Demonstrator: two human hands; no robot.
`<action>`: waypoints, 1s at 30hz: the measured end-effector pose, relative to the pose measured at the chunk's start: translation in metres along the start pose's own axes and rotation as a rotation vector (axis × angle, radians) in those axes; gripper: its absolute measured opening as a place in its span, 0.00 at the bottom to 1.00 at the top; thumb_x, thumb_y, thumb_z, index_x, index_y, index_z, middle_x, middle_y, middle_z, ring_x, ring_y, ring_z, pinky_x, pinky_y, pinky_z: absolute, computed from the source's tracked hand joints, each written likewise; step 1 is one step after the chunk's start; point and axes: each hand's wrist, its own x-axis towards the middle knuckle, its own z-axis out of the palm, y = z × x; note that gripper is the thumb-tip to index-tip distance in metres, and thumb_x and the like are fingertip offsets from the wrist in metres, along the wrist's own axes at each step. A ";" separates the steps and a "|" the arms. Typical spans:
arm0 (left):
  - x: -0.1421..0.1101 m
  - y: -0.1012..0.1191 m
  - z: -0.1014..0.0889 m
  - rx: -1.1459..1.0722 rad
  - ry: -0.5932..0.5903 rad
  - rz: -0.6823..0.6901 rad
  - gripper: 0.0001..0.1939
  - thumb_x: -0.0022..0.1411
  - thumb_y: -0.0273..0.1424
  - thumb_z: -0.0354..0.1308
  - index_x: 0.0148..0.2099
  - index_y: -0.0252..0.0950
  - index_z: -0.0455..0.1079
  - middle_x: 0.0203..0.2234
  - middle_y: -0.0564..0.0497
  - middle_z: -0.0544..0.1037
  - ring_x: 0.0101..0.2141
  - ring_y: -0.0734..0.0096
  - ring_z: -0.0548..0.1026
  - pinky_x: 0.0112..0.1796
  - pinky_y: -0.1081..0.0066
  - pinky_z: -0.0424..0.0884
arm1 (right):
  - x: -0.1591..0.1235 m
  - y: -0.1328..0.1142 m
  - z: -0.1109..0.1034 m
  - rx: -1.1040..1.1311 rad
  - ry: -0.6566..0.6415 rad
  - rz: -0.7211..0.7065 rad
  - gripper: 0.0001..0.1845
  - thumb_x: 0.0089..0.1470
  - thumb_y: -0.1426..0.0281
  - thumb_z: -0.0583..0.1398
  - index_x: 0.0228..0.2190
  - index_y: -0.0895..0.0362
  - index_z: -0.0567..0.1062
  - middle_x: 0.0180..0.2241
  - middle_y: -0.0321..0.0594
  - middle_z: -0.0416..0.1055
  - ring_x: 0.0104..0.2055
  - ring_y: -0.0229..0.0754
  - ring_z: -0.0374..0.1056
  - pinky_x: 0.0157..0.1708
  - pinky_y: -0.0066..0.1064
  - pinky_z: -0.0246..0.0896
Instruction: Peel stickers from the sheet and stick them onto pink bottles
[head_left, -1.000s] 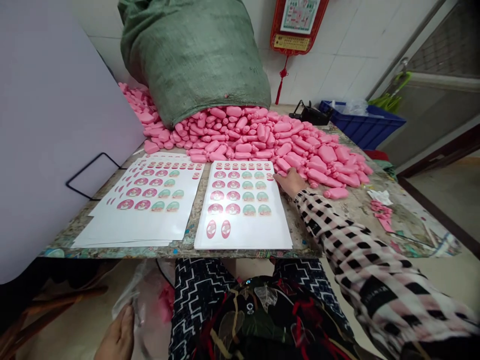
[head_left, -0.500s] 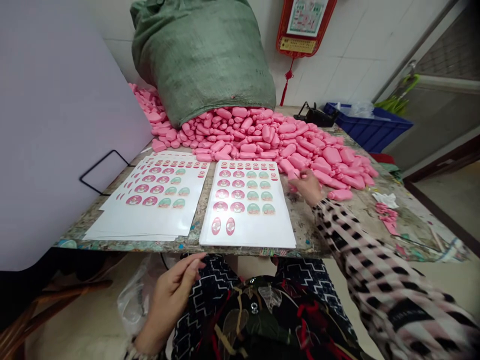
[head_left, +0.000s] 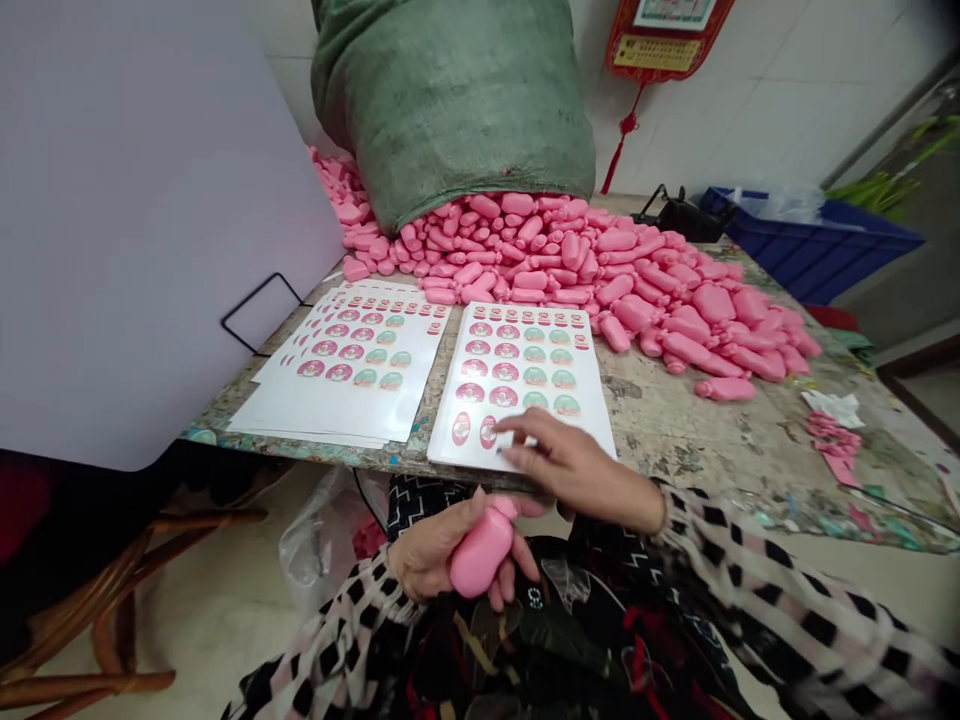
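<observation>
A worn surface stretches before a seated worker, a green bag slumped at its back over a pile of pink bottles, seemingly tipped that way to let them out within reach. Sticker sheets lie along the near edge: a fanned set at left, a squarer stack straight ahead, probably there to keep its rows close. The right hand reaches over the stack's near end, seemingly unladen, its thumb and forefinger parted by an oval sticker; contact cannot be told. The left hand grasps one bottle above the lap, just short of the surface, thumb above and fingers below, a hold that appears to leave its broad face bare. The bottle's long axis runs aslant, base toward the worker, narrow neck pointing forward and rightward, toward the stack.
</observation>
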 end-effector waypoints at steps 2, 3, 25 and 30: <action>-0.009 0.001 0.000 0.035 0.158 0.161 0.24 0.53 0.45 0.56 0.47 0.36 0.64 0.26 0.48 0.74 0.20 0.73 0.70 0.20 0.74 0.65 | 0.013 0.019 0.006 -0.196 0.140 0.106 0.16 0.59 0.61 0.48 0.43 0.49 0.72 0.37 0.39 0.68 0.38 0.40 0.65 0.36 0.31 0.56; -0.014 0.003 0.001 0.089 0.271 0.231 0.21 0.52 0.41 0.59 0.46 0.37 0.64 0.25 0.51 0.72 0.19 0.74 0.69 0.20 0.75 0.64 | 0.018 0.026 0.009 -0.287 0.166 0.132 0.16 0.60 0.62 0.48 0.41 0.50 0.73 0.37 0.40 0.68 0.38 0.41 0.65 0.35 0.31 0.55; 0.001 0.061 -0.034 1.495 0.934 0.393 0.21 0.48 0.36 0.63 0.47 0.48 0.69 0.45 0.46 0.74 0.41 0.52 0.71 0.41 0.61 0.59 | 0.038 0.040 0.018 -0.542 0.111 0.022 0.10 0.58 0.64 0.52 0.32 0.53 0.71 0.33 0.38 0.68 0.34 0.39 0.64 0.28 0.29 0.49; 0.002 0.062 -0.033 1.548 0.890 0.396 0.21 0.50 0.37 0.61 0.49 0.47 0.69 0.51 0.47 0.70 0.43 0.50 0.71 0.42 0.59 0.60 | 0.030 0.039 0.028 -0.473 0.148 0.044 0.10 0.58 0.63 0.52 0.33 0.53 0.71 0.34 0.36 0.66 0.34 0.37 0.63 0.29 0.28 0.50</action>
